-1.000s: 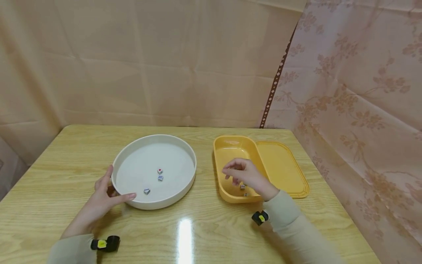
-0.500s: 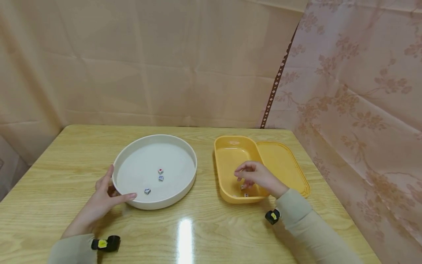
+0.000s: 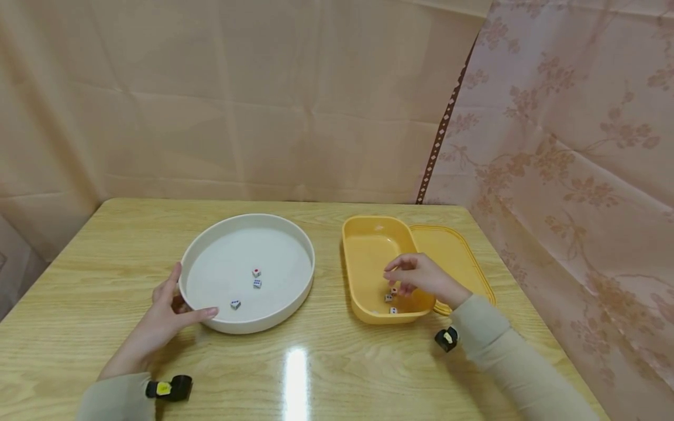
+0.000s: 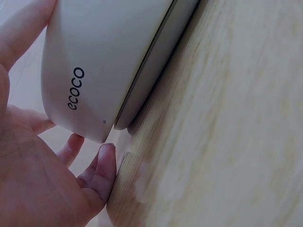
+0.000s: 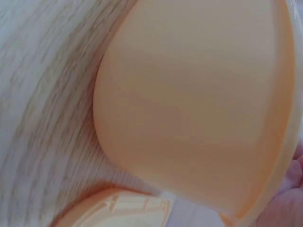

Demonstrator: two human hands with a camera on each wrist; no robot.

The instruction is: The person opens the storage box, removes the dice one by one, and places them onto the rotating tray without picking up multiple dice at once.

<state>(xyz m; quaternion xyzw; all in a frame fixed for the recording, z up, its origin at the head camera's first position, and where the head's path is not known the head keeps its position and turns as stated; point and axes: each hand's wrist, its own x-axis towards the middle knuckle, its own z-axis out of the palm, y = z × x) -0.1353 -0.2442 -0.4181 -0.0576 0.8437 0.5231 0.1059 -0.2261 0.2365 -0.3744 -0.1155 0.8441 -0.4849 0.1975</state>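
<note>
curving over the near half of the yellow box [image 3: 363, 251], your right hand [image 3: 421, 277] has its fingers bent loosely and thumb tip close to the forefinger tip; no die shows between them, but i cannot tell whether the pads meet or hold something. just below those fingers, on the box floor, lies a die with a reddish mark [image 3: 394, 290], too near them in view for you to judge contact. a second die [image 3: 388, 297] sits right beside it, and a third die [image 3: 393, 311] lies a little nearer you, by the near wall.

your left hand [image 3: 167, 313] grips the near left side of the round white tray [image 3: 247, 245], thumb laid along the rim and the other fingers against the outer wall; the left wrist view shows them by the printed word "ecoco". well inside from that thumb, the red-pip die [image 3: 256, 272] and a blue-pip die [image 3: 257, 283] lie close together, while another blue-pip die [image 3: 235, 304] rests apart from them, nearer your thumb.

farther out, the yellow lid [image 3: 455, 269] lies flat just right of the box, partly hidden by it, on the wooden table [image 3: 337, 374]. pale cloth [image 3: 263, 117] hangs behind.
</note>
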